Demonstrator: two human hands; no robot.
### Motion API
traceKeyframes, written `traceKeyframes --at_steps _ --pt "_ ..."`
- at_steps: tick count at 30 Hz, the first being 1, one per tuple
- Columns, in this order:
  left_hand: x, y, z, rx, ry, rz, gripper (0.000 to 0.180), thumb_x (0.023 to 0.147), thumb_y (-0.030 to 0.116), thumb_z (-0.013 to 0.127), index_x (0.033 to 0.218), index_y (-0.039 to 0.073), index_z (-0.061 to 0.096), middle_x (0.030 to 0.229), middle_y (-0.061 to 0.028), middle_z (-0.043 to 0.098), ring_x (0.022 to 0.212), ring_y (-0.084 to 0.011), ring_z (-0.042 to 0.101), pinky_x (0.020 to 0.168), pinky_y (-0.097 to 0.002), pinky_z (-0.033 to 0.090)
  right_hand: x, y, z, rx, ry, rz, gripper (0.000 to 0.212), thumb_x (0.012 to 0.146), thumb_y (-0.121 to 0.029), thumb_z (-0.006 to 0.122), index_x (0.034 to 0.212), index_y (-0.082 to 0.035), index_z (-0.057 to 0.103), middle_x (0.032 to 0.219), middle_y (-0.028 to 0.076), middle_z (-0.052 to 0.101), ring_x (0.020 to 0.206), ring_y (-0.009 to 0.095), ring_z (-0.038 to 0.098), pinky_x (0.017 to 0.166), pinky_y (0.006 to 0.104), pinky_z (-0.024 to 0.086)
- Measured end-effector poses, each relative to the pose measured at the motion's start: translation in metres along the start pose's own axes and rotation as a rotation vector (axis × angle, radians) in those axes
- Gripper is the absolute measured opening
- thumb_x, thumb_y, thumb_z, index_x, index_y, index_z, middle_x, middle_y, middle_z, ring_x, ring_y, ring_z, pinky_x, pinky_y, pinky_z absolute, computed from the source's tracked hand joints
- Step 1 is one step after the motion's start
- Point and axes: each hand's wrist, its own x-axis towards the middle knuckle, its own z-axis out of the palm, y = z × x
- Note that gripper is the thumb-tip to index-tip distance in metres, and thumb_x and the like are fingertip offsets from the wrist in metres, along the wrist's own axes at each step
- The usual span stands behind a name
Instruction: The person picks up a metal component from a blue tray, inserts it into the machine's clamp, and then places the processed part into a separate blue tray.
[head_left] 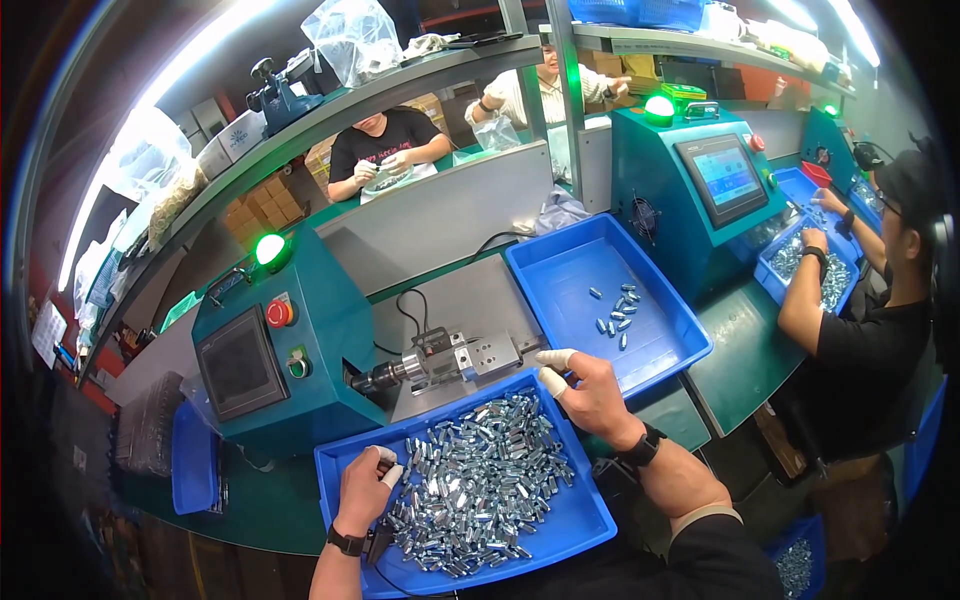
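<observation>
My left hand (365, 492) is at the left side of a blue tray (590, 520) heaped with small shiny metal sleeves (480, 480). Pale finger cots cover its thumb and forefinger, which are curled toward each other; whatever lies between them is too small to make out. At the right end of a metal clamping fixture (450, 362), my right hand (595, 400) holds its cot-covered thumb and forefinger slightly apart, with nothing visible between them. Its other fingers are bent. A second blue tray (545, 265), behind my right hand, contains several loose sleeves (622, 308).
A teal machine (310, 330) with a dark screen and red button stands left of the fixture. Another teal machine (690, 180) is at the right. A co-worker (880, 250) handles parts there; two people (385, 150) sit beyond the partition. A shelf (420, 75) crosses overhead.
</observation>
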Motion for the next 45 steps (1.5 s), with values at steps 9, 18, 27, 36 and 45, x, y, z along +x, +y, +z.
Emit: traceKeyframes --at_steps 9,18,27,36,45 --pt "0.008 -0.008 -0.004 0.012 -0.026 0.083 0.02 0.089 0.0 0.078 0.106 0.002 0.069 0.1 -0.0129 0.071 0.087 -0.0268 0.071 0.078 -0.0349 0.057 0.014 0.016 0.003 -0.029 0.007 -0.097 0.022 0.1 -0.009 0.075 0.119 0.003 0.077 0.107 0.014 0.081 0.097 0.016 0.075 0.085 0.0301 0.06" --pt "0.02 -0.011 -0.011 0.029 -0.024 0.057 0.02 0.089 0.004 0.079 0.107 0.006 0.07 0.098 -0.0135 0.069 0.087 -0.0329 0.069 0.076 -0.0411 0.055 0.016 0.016 0.004 -0.002 0.004 0.054 0.024 0.104 -0.007 0.071 0.126 0.003 0.075 0.105 0.008 0.079 0.096 0.014 0.073 0.083 0.0279 0.057" --pt "-0.001 -0.004 -0.007 0.086 -0.036 0.059 0.021 0.085 -0.001 0.082 0.103 0.002 0.073 0.094 -0.0113 0.07 0.08 -0.0265 0.069 0.074 -0.0348 0.055 0.003 0.013 0.003 -0.002 0.023 0.001 0.023 0.098 -0.009 0.077 0.119 0.001 0.078 0.097 0.011 0.081 0.081 0.011 0.072 0.07 0.0281 0.057" --pt "0.005 0.0 -0.015 0.111 -0.054 0.029 0.021 0.084 -0.001 0.082 0.103 0.001 0.075 0.095 -0.0108 0.071 0.083 -0.026 0.071 0.077 -0.0354 0.056 0.007 0.008 0.005 -0.009 0.001 -0.026 0.024 0.097 -0.008 0.078 0.12 0.0 0.077 0.091 0.011 0.08 0.072 0.01 0.069 0.065 0.0275 0.055" --pt "0.004 0.004 -0.018 0.129 -0.058 0.027 0.02 0.085 0.001 0.081 0.104 0.005 0.075 0.096 -0.011 0.071 0.088 -0.0305 0.072 0.076 -0.0403 0.056 0.008 0.005 0.004 -0.021 -0.044 0.035 0.024 0.098 -0.011 0.078 0.119 0.001 0.078 0.098 0.01 0.082 0.085 0.012 0.075 0.071 0.0274 0.056"
